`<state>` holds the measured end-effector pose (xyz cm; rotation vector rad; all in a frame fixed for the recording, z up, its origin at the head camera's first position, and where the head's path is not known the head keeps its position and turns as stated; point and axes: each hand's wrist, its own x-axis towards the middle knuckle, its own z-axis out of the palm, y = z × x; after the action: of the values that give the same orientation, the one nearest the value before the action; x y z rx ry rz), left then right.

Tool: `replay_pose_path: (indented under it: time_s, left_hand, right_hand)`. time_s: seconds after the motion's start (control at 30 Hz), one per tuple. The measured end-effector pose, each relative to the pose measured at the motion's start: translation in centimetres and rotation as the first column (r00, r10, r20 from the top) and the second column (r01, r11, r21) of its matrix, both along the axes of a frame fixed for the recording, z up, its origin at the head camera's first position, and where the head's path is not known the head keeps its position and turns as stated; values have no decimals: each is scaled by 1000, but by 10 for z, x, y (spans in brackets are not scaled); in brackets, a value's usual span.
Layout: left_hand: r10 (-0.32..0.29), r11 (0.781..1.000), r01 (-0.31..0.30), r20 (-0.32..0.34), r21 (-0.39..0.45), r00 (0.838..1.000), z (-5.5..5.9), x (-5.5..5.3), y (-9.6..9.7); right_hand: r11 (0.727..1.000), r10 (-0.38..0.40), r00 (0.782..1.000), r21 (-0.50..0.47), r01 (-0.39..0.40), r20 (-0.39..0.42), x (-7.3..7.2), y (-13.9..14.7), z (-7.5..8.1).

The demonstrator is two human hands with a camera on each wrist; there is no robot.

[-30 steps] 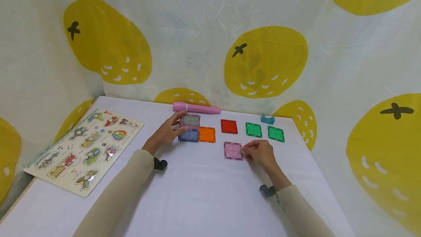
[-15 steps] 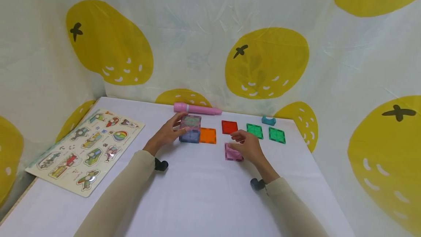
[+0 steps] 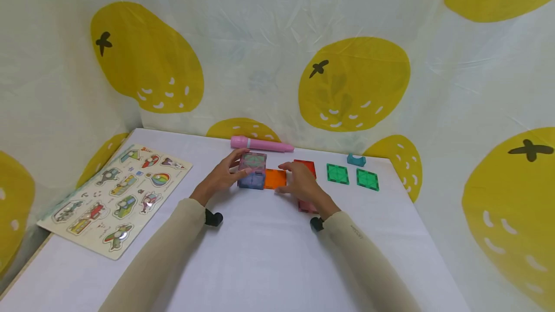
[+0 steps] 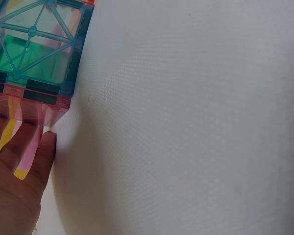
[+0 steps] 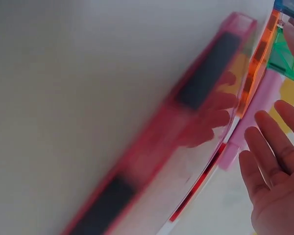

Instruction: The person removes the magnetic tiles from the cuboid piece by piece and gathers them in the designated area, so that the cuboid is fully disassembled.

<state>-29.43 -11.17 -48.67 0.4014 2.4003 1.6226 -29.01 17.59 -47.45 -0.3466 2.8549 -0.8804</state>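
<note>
One magnetic-tile box [image 3: 252, 171] stands on the white table [image 3: 260, 264], gripped between thumb and fingers of the left hand [image 3: 221, 176]; the right hand [image 3: 303, 183], fingers parted, is just beside an orange tile [image 3: 275, 179], contact unclear. Only the left wrist view gives the pink wall [image 4: 33, 109] adjoining the blue lattice panel [image 4: 32, 31]; only the right wrist view bares the right palm [image 5: 283, 209]. Print on the puzzle board [image 3: 101, 182] and sleeve [image 3: 368, 254] is too small to read.

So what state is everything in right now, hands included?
Left hand: gripping the tile box
Tile box: upright
Right hand: fingers spread, by the orange tile; contact unclear
Orange tile: flat, beside the tile box
Red tile: flat, partly hidden
Pink tile: flat, partly hidden
Two green tiles: flat, apart
Pink stick: lying on its side
Teal piece: notch upward
Puzzle board: flat, pictures up
</note>
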Motion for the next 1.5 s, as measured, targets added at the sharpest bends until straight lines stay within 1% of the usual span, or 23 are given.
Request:
replay_pose_path:
  time_s: [0.07,0.23,0.3,0.43,0.57,0.67,0.77,0.9,1.07,1.17,1.27,1.37,1.5]
  left_hand:
    - [1,1000,-1,0,2,1000,0,0,0]
    - [5,1000,-5,2,2,1000,-1,0,1]
    - [5,1000,-5,2,1,1000,-2,-1,0]
    - [2,1000,-2,0,-5,1000,-3,-2,-1]
    - [12,1000,-12,9,-11,1000,-2,-2,-1]
    - [19,1000,-19,20,-10,1000,-1,-1,-1]
    - [19,1000,-19,24,-10,1000,-1,-1,0]
    - [21,1000,-21,25,-9,999,-2,-2,0]
    - [20,1000,-20,20,-14,1000,-3,-2,-1]
    - [25,999,-25,18,-21,1000,-2,-2,-1]
    - [23,999,-23,15,-23,1000,-1,-2,-1]
    - [10,1000,-10,4,-14,1000,0,-1,-2]
    - [9,1000,-9,7,-14,1000,0,-1,-2]
  right_hand:
    - [1000,16,1000,22,-16,6,-5,-5,-1]
    - [994,69,997,86,-67,-22,-13,-14,-3]
    - [991,90,996,101,-87,-27,-15,-17,-3]
    - [988,113,994,103,-111,-13,-17,-20,-2]
    - [982,139,990,135,-132,-38,-18,-21,-2]
    - [974,143,987,191,-126,-78,-19,-21,-3]
    - [970,125,987,220,-100,-105,-17,-20,-4]
    - [974,100,987,215,-71,-127,-13,-18,-4]
    - [981,95,986,180,-69,-140,-7,-5,2]
    - [987,92,987,145,-73,-133,-3,8,8]
    - [991,71,991,124,-56,-113,1,22,13]
    - [990,39,995,136,-27,-91,6,37,16]
    - [987,9,998,162,1,-64,13,57,18]
